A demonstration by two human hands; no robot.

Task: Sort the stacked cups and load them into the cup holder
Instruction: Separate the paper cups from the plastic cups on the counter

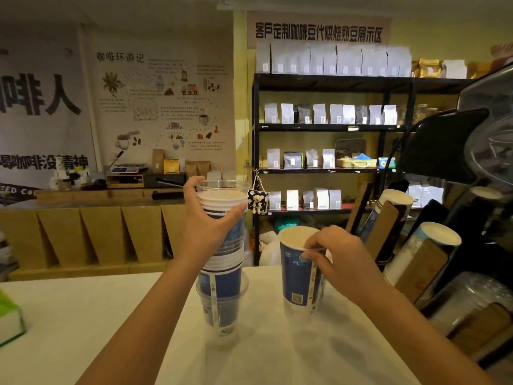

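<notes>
A tall mixed stack of blue paper cups and clear plastic cups (222, 284) stands on the white counter (116, 323). My left hand (205, 215) grips the stack near its top, just under a clear cup's rim. To the right stands a single blue paper cup (298, 276), seated in a clear plastic cup. My right hand (337, 254) pinches this cup's rim with its fingertips. At the right edge the slanted cup holder (388, 226) carries tubes of white-rimmed cups (438, 234) behind cardboard fronts.
A green box (9, 318) lies at the counter's left edge. A black machine (488, 151) looms over the holder at right. Behind the counter are cardboard bins (100, 234) and black shelving with coffee bags (327, 118).
</notes>
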